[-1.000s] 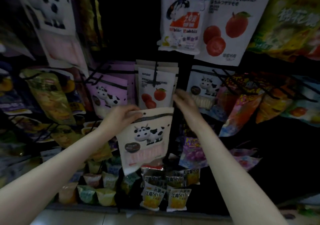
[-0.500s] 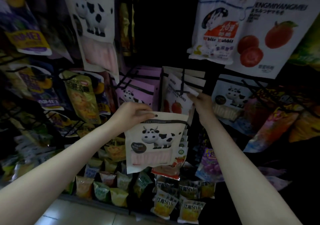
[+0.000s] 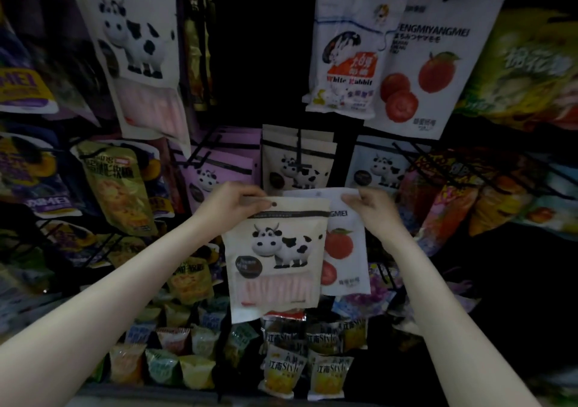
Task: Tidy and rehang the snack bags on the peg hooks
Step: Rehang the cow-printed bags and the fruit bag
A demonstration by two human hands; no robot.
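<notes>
Hanging cow bags [image 3: 298, 164] and black peg hooks [image 3: 299, 144] block the way ahead; dark gap [image 3: 259, 47] above is open.

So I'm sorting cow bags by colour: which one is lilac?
The lilac cow bag hangs on the hook just above the left hand. The other cow bags are cream or white, including the cream one that hand holds.
</notes>
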